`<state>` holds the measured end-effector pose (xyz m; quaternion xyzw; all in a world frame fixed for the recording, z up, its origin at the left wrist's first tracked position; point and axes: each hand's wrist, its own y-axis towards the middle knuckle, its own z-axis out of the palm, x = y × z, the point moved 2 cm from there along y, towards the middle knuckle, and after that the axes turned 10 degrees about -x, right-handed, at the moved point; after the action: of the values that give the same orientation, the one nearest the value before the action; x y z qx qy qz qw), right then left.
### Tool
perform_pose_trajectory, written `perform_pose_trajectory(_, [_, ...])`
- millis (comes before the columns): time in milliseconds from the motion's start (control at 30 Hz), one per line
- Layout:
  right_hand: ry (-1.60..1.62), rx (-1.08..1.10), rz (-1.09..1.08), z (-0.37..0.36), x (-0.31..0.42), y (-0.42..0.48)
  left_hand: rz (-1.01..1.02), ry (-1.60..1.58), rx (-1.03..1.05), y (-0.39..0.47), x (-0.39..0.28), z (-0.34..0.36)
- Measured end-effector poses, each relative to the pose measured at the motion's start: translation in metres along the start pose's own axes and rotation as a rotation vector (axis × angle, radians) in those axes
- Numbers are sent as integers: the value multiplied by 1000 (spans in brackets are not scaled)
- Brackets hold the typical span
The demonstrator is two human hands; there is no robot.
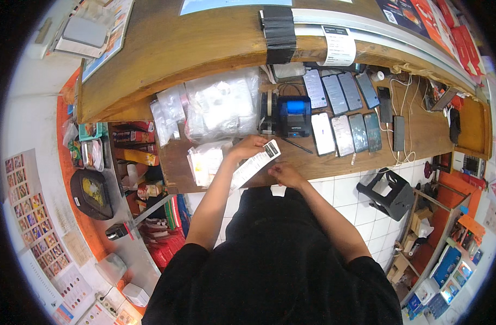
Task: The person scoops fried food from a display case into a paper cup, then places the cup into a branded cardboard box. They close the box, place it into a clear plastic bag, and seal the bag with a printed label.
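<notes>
My left hand (248, 148) grips the upper end of a printed paper receipt (252, 166), which slants down towards my body. Close to the receipt's right side, my right hand (288, 175) has its fingers curled; whether it pinches anything cannot be told. Beyond my hands stands a black receipt printer (295, 118) beside a tape dispenser (268, 113). A black pen (297, 145) lies on the wooden counter (309, 165) before the printer. Several smartphones (323, 134) are laid out in two rows to the right. Another receipt (340, 46) hangs over the shelf edge.
Clear plastic bags (221, 103) are piled at the left, with a smaller packet (207, 162) nearer me. White charging cables (410, 122) trail over the counter's right part. A raised wooden shelf (183, 53) overhangs the far side. A black plastic stool (388, 195) is on the tiled floor.
</notes>
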<state>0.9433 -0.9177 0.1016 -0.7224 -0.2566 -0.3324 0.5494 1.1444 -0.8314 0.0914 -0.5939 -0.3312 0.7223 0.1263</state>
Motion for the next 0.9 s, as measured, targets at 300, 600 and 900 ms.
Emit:
perform_pose_trajectory(300, [73, -62, -48, 11, -29, 16, 110, 493, -594, 12, 2, 33])
perform_pose_trajectory(600, [-127, 242, 1, -46, 56, -52, 378, 290, -1028, -107, -35, 73])
perform_pose_trajectory(900, [-721, 613, -561, 86, 119, -45, 234, -18, -1500, -261, 142, 75])
